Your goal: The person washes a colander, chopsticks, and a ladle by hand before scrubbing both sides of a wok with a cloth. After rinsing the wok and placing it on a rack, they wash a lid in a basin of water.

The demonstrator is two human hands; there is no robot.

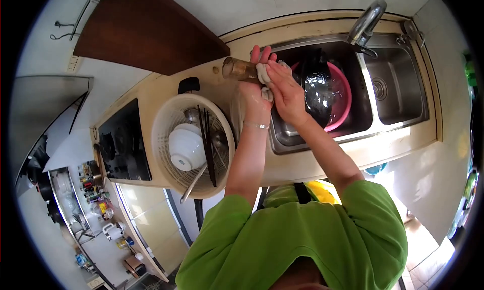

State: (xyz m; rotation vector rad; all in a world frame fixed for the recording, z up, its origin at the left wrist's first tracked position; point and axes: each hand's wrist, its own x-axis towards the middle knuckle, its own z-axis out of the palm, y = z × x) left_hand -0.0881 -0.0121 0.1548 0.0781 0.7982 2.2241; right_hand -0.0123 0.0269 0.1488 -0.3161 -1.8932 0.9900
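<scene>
My left hand [255,96] is turned palm up, with a brownish see-through cylinder [237,69], like a drinking glass, lying across it. The cylinder's open end points left. From the right, my right hand [286,88] presses a whitish cloth [263,74] against the cylinder's other end, which is hidden under cloth and fingers. Both hands are over the counter at the sink's left edge. Beside them in the sink, a pink basin [346,96] holds a shiny black vessel [317,96] with wet, glinting surfaces.
Left of my arms stands a cream colander [160,133] with white bowls [187,146], dark chopsticks [206,143] and a metal-handled utensil [194,184]. A chrome faucet [367,25] arches over the double sink [370,88]. Further left are a black cooktop [126,143] and a dark wooden panel [146,30].
</scene>
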